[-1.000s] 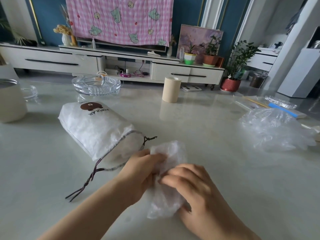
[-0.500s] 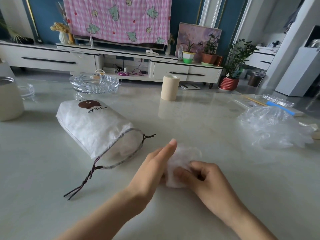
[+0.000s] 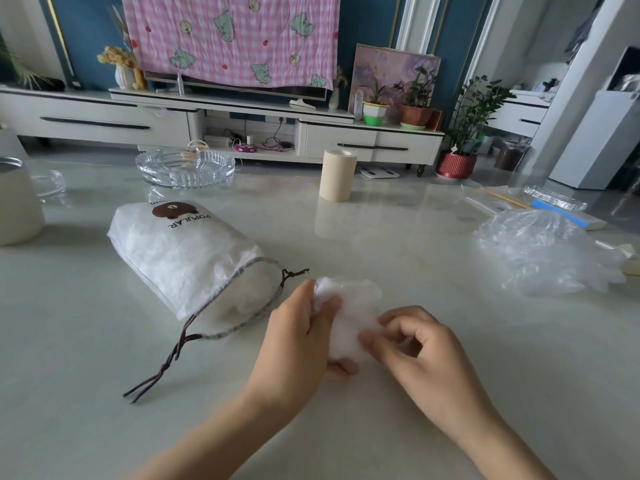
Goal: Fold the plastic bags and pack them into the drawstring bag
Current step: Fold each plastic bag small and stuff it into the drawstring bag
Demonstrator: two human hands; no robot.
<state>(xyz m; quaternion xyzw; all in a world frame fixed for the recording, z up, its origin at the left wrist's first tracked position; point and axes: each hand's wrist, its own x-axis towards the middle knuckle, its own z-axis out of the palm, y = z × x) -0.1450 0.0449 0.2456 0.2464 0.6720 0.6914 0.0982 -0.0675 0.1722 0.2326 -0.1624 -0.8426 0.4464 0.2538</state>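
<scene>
**A:** While the folded bag (image 3: pixel 349 313) is in both hands, where exactly is it?

**B:** Low at the counter (image 3: pixel 381 244), just beside the mouth of the drawstring bag (image 3: pixel 187 254). I cannot tell if it touches the surface. The left grip (image 3: pixel 298 341) is curled round its left side, with the thumb under it. The right grip (image 3: pixel 419 351) pinches its right edge with the fingertips.

**A:** How far is the task, in your opinion?

**B:** Somewhere in the middle, I think. This bag looks pressed small and nearly ready, but it is not yet inside. A pile (image 3: pixel 540 251) of loose clear bags lies well apart at the right, not folded, so more rounds are left.

**A:** And what is in the drawstring bag?

**B:** It lies on its side with the mouth open toward the hands and the cords loose. It looks well filled, and white plastic shows at the mouth. How many bags, I cannot tell.

**A:** Are there other containers?

**B:** A glass ashtray (image 3: pixel 185 166) is behind it, and what it holds is not clear. A jar (image 3: pixel 17 202) stands at the left edge, contents hidden.
</scene>
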